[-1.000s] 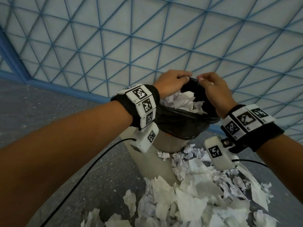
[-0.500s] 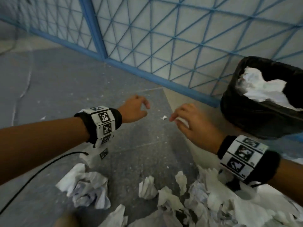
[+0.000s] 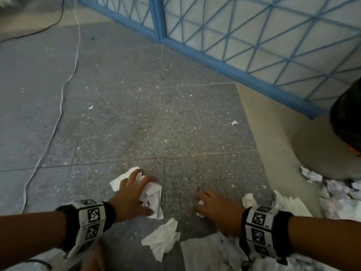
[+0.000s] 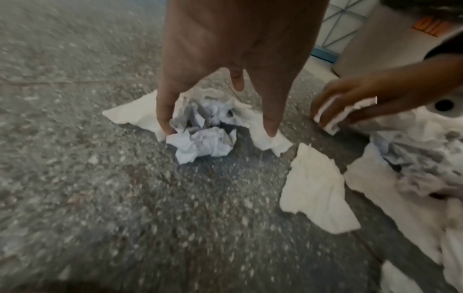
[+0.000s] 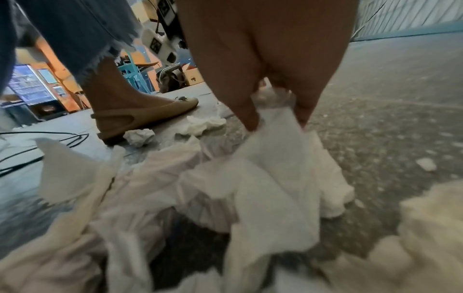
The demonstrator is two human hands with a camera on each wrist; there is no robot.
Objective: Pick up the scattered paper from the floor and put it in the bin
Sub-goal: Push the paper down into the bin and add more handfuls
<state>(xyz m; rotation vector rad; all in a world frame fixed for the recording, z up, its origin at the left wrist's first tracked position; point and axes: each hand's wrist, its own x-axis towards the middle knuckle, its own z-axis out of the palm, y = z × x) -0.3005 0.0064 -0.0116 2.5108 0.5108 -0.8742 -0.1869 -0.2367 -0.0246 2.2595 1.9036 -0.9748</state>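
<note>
My left hand (image 3: 143,192) is down on the grey floor, fingers spread and straight, straddling a crumpled paper wad (image 4: 203,141) that lies on a flat torn sheet (image 4: 130,113). Its fingertips (image 4: 165,126) touch the paper. To its right, my right hand (image 3: 203,205) pinches a white piece of paper (image 5: 275,138) between thumb and fingers, just above a heap of white paper (image 5: 200,188). The bin (image 3: 320,153), beige with a black liner (image 3: 347,122), stands at the far right edge, mostly out of frame.
More torn paper (image 3: 162,237) lies between my wrists, and a pile (image 3: 341,192) sits at the bin's foot. A blue lattice wall (image 3: 254,45) runs behind. Thin cables (image 3: 58,118) cross the floor at left. A foot in a tan shoe (image 5: 140,119) stands close behind the heap.
Both hands left the bin's rim and dropped to the floor as the view swung left and down. The left hand came down on the crumpled wad; the right took hold of white paper.
</note>
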